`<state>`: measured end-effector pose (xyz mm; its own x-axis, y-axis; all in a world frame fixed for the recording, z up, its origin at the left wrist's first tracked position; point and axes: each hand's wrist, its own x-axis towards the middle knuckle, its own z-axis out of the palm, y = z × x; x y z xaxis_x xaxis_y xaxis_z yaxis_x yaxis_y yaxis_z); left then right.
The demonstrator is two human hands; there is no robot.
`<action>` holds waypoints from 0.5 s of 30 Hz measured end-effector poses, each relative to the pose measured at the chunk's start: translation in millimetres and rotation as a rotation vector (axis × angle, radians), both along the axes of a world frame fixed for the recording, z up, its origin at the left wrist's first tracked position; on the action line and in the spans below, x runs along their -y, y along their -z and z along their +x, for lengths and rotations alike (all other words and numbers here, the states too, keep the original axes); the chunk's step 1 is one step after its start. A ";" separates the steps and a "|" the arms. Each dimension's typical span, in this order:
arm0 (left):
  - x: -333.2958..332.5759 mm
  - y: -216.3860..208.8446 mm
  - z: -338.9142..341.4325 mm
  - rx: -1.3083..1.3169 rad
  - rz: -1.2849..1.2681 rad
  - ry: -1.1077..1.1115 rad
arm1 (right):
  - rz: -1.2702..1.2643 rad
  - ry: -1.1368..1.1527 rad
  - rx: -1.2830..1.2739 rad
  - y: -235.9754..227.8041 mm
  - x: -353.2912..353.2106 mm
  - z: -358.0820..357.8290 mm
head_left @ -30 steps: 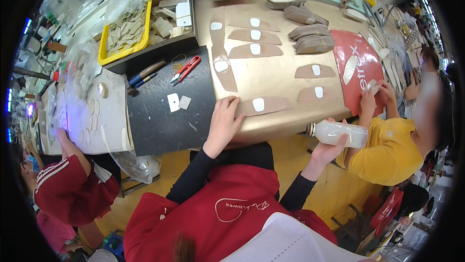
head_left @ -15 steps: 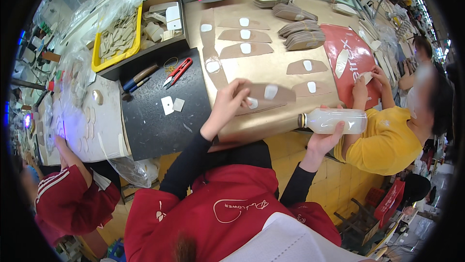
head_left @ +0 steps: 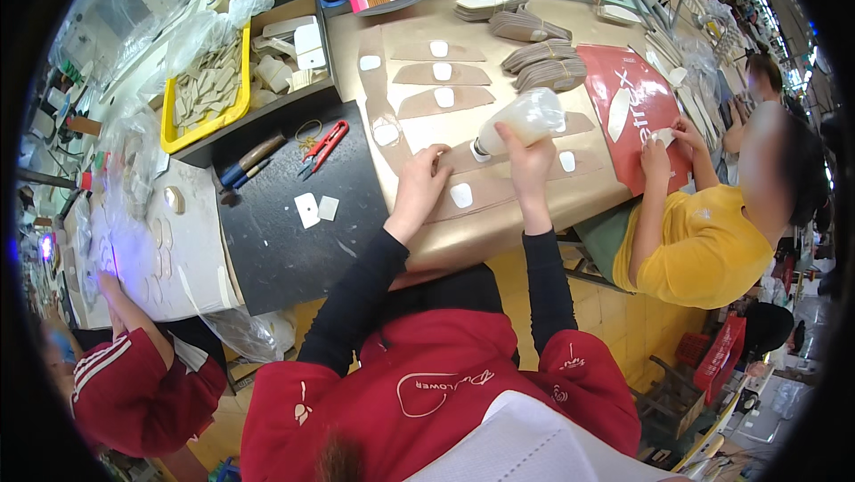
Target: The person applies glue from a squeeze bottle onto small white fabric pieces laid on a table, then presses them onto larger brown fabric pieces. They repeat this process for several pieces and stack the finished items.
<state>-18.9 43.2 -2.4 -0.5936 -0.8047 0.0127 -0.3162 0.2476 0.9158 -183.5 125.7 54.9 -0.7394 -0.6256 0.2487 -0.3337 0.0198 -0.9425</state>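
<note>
In my right hand (head_left: 529, 161) is a translucent plastic bottle (head_left: 532, 115), tipped over with its dark-ringed neck pointing down and left. Its mouth meets the white patch on a flat brown piece (head_left: 459, 159), possibly leather. My left hand (head_left: 420, 188) is closed at the left end of that piece, thumb and fingers bent together. Just below it lies another brown piece (head_left: 490, 197) with a white patch. Further brown pieces (head_left: 445, 101) with white patches are laid in a column beyond my left hand, and more lie partly behind the bottle.
Stacks of brown pieces (head_left: 543, 63) stand at the back, left of a red sheet (head_left: 623, 148). On a black board (head_left: 294, 273) lie red snips (head_left: 326, 148) and handled tools (head_left: 252, 161). A yellow tray (head_left: 207, 130) holds small pieces. A person in yellow (head_left: 704, 246) works close on my right.
My right hand has swung the bottle left and forward, tipping its mouth down onto the patch. My left hand has brought the brown piece down to the table.
</note>
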 end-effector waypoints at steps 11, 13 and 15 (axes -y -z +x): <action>-2.7 0.9 0.9 0.006 -0.077 0.003 | 0.100 0.130 -0.408 27.6 12.8 2.0; -3.3 1.4 0.5 0.014 -0.088 -0.001 | -0.009 0.043 -0.370 30.0 9.3 5.5; -3.8 1.6 0.4 0.015 -0.091 0.002 | -0.023 0.047 -0.381 29.4 5.8 4.6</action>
<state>-18.5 47.1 -4.0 -0.5961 -0.7992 0.0770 -0.3290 0.3305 0.8846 -178.8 119.9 25.5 -0.6190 -0.5842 0.5248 -0.6598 0.0243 -0.7511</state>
